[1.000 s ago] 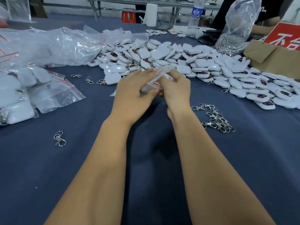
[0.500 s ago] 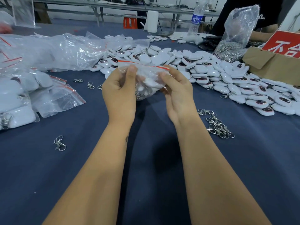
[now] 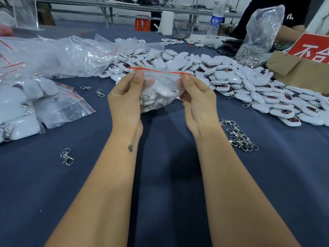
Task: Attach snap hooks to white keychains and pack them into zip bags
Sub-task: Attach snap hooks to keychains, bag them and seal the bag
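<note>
Above table (image 3: 160,175), left hand (image 3: 124,102), right hand (image 3: 199,102) pinch zip bag (image 3: 160,81).

Red sign (image 3: 312,49) shows white "不合" (cut off).

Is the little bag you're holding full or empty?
Full. White keychains with silver snap hooks bulge inside the zip bag, which the left hand and right hand pinch near its red strip.

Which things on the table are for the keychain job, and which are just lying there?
For the job:
zip bag, pinched by left hand and right hand
white keychains
snap hooks
filled bags

Just lying about:
water bottle
cardboard box
paper roll
</note>
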### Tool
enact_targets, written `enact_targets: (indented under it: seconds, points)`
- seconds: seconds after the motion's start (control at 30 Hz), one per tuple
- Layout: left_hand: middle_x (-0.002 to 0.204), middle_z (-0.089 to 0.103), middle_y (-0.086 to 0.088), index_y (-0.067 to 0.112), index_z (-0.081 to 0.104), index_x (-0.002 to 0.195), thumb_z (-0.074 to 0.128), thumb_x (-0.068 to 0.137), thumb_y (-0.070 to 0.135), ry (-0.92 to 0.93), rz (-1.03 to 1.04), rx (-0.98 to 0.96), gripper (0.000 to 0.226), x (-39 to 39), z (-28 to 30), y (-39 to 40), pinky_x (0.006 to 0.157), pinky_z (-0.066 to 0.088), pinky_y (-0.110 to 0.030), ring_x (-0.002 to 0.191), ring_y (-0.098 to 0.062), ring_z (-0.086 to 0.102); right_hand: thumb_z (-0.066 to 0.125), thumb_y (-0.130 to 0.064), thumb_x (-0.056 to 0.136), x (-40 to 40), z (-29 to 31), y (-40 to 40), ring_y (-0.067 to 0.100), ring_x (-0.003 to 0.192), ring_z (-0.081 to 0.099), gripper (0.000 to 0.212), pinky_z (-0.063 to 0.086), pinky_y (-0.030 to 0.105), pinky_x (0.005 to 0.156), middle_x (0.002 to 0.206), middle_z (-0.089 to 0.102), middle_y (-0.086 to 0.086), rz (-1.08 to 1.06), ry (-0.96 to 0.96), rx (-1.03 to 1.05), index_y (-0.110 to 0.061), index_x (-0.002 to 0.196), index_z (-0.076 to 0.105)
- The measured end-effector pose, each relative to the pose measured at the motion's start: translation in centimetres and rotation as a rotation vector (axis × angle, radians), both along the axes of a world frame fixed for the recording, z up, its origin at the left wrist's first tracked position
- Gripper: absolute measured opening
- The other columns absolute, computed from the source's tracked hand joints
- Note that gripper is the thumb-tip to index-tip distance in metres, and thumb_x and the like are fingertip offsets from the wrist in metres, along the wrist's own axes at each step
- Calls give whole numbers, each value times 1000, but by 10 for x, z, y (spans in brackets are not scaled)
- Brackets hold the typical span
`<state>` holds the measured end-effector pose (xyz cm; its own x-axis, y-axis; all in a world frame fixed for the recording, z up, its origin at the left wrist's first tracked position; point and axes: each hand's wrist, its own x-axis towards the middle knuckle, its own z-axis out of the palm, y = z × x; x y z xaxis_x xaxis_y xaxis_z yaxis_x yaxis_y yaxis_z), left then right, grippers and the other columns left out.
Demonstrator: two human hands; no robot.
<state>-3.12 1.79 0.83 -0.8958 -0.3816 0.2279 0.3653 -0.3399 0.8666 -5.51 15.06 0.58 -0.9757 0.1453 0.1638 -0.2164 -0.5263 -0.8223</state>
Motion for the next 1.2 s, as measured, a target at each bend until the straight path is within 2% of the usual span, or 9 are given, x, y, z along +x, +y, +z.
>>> enact_targets:
  seconds: [0.1, 0.2, 0.33, 0.47, 0.7, 0.87, 1.0, 1.13, 1.2]
  points:
    - [74, 75, 2, 26, 73, 64, 69, 91, 30, -84, 56, 18, 28, -1, 0, 0, 71, 53, -28, 72, -10, 66, 64, -4, 92, -2, -3, -1, 11, 70, 64, 13, 53, 26, 77, 73, 70, 2, 4, -10, 7, -5, 81, 70]
    - [73, 74, 3, 28, 73, 62, 62, 95, 36, -95, 46, 58, 37, -2, 1, -1, 63, 51, -24, 66, -8, 65, 61, -4, 94, -2, -4, 0, 10, 72, 67, 17, 54, 24, 77, 75, 73, 1, 75, -14, -4, -8, 81, 72]
    - [75, 74, 5, 27, 72, 67, 59, 97, 37, -88, 32, 65, 35, -1, 1, -1, 66, 51, -26, 68, -9, 64, 56, -1, 96, -2, -4, 1, 10, 75, 67, 19, 54, 23, 78, 78, 74, 0, 112, 3, -16, -7, 85, 71]
    - [76, 73, 4, 29, 73, 60, 59, 97, 35, -79, 23, 41, 40, -1, 0, 1, 67, 53, -26, 69, -9, 65, 56, 1, 96, -3, -4, -1, 10, 72, 64, 21, 53, 23, 77, 72, 70, -1, 50, -18, -23, -8, 79, 67]
    - [76, 73, 3, 29, 74, 62, 60, 97, 34, -75, 12, 75, 38, -2, -1, 3, 64, 53, -24, 67, -8, 65, 57, 2, 94, 0, -2, -3, 13, 72, 61, 21, 50, 23, 76, 70, 67, 0, 66, 1, -16, -7, 76, 65]
    - [76, 74, 5, 31, 74, 62, 58, 98, 36, -75, 1, 46, 39, -2, -2, 4, 64, 54, -25, 68, -8, 67, 56, 3, 94, 3, -1, -3, 6, 66, 61, 28, 49, 18, 72, 66, 67, -6, 53, 15, 40, -11, 72, 63]
    - [75, 74, 5, 32, 73, 61, 57, 99, 36, -77, -6, 38, 41, -2, -2, 2, 63, 53, -23, 69, -6, 67, 60, -2, 93, 6, 1, -4, 4, 76, 63, 25, 45, 14, 77, 71, 70, -10, 41, 9, 114, -17, 74, 66]
    - [77, 74, 4, 31, 73, 62, 56, 99, 36, -79, -30, 23, 41, -2, -1, 1, 69, 54, -25, 72, -6, 67, 60, -2, 93, 9, 2, -4, -1, 75, 64, 23, 46, 7, 67, 72, 70, -13, 79, 25, 113, -17, 76, 67]
    - [78, 74, 3, 29, 73, 62, 56, 99, 37, -81, -36, 18, 40, -2, -2, 1, 71, 55, -27, 73, -8, 67, 60, -3, 93, 9, 3, -5, 1, 75, 63, 21, 46, 7, 68, 72, 70, -12, 75, 18, 127, -15, 78, 66]
